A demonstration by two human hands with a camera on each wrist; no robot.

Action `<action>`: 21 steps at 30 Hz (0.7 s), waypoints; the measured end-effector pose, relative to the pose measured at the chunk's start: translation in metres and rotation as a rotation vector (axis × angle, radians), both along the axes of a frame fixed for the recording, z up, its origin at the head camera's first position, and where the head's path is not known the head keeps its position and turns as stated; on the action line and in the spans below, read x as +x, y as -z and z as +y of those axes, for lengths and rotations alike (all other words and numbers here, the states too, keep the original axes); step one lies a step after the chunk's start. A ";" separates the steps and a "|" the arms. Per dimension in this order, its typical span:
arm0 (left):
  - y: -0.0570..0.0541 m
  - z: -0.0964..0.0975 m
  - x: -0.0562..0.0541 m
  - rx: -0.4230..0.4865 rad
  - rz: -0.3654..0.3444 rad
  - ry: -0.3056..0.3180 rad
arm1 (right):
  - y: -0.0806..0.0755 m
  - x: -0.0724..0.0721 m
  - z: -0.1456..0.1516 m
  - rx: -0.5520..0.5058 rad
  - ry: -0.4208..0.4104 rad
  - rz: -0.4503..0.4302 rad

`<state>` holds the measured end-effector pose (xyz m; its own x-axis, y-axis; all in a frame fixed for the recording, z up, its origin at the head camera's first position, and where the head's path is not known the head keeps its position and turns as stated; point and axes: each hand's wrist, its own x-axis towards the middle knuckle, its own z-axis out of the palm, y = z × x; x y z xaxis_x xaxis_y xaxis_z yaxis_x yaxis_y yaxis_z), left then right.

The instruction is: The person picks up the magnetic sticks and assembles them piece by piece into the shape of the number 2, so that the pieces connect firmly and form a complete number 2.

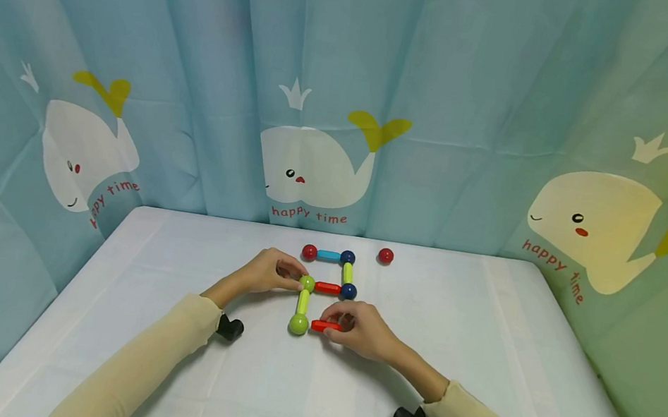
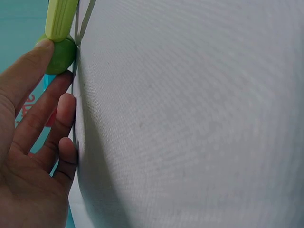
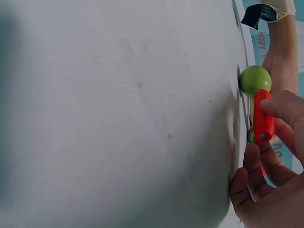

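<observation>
My left hand (image 1: 267,272) pinches a green ball (image 2: 63,56) between thumb and index finger, at the middle left corner of a shape built from rods and balls. From that ball a yellow-green rod (image 1: 303,302) runs toward me to a nearer green ball (image 1: 298,324). Between thumb and fingers, my right hand (image 1: 364,330) holds a red rod (image 3: 263,115), its free end right beside the nearer green ball. Another red rod (image 1: 328,287) links the pinched ball to a dark blue ball (image 1: 349,291).
Farther back, a second yellow-green rod (image 1: 347,273) leads to another dark blue ball (image 1: 348,257), then a light blue rod (image 1: 328,255) and a red ball (image 1: 309,253). A loose red ball (image 1: 386,256) lies near the back edge of the white table (image 1: 457,290). Behind hangs a whale-print curtain (image 1: 463,113).
</observation>
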<state>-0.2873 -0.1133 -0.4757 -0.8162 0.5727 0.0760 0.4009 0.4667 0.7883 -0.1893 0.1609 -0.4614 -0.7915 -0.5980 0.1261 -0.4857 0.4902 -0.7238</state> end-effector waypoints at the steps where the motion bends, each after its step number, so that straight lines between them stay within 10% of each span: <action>1: 0.000 0.000 0.000 0.001 -0.001 0.001 | 0.000 0.000 -0.001 -0.003 -0.003 0.000; 21: 0.000 0.000 0.000 0.001 -0.007 -0.005 | 0.005 0.000 -0.010 0.064 0.004 0.006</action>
